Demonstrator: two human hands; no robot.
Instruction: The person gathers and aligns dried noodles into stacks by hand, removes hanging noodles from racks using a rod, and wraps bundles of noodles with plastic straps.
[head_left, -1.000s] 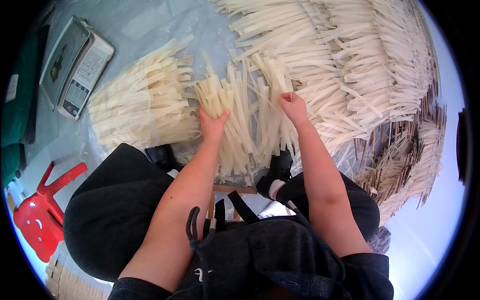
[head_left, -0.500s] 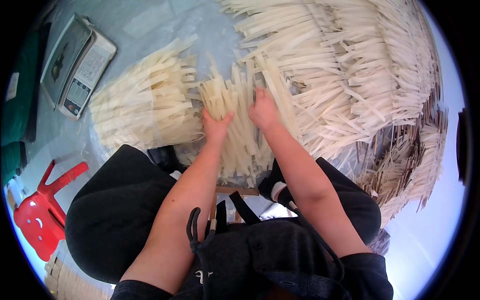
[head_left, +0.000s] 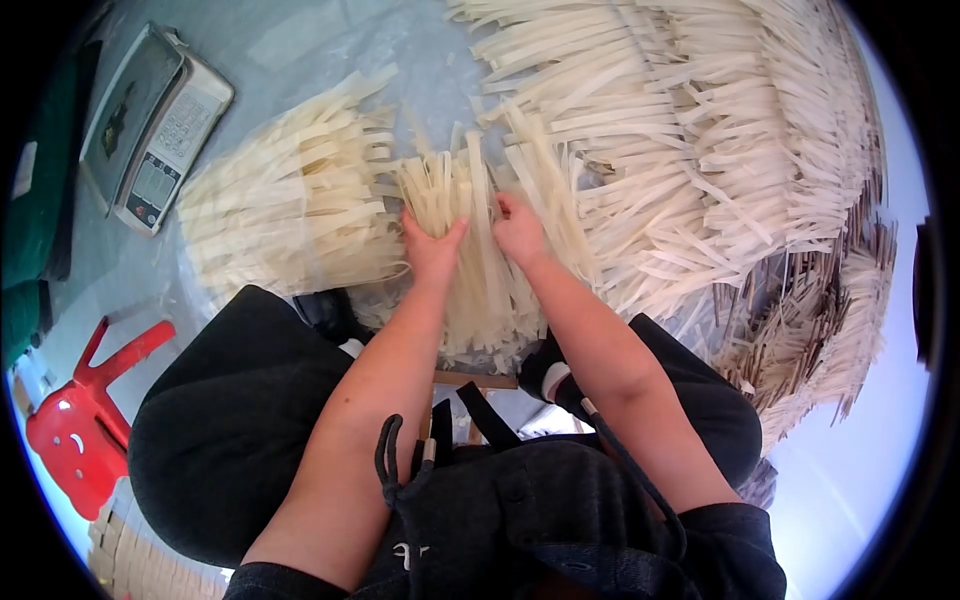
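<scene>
My left hand (head_left: 433, 247) is wrapped around a bundle of pale flat strips (head_left: 462, 190), its thumb across the top and its fingers down the left side. The strips look like wide dried noodles, stiff and cream-coloured, and lie lengthwise between my feet. My right hand (head_left: 520, 232) is at the right edge of the bundle, fingers curled and pinched against the strips there. Just right of it lies a looser row of strips (head_left: 552, 185). Left of my left hand is a larger pile of strips (head_left: 300, 200), partly under clear plastic.
A large heap of strips (head_left: 660, 130) spreads across the right, with darker brown pieces (head_left: 790, 320) at its lower edge. A digital scale (head_left: 165, 140) stands at upper left. A red plastic chair (head_left: 80, 440) is at lower left. Plastic sheeting (head_left: 300, 50) covers the floor.
My right hand has moved slightly left and toward me, closer to the bundle. The strips beside it have shifted left against the bundle. My left hand stays nearly in place.
</scene>
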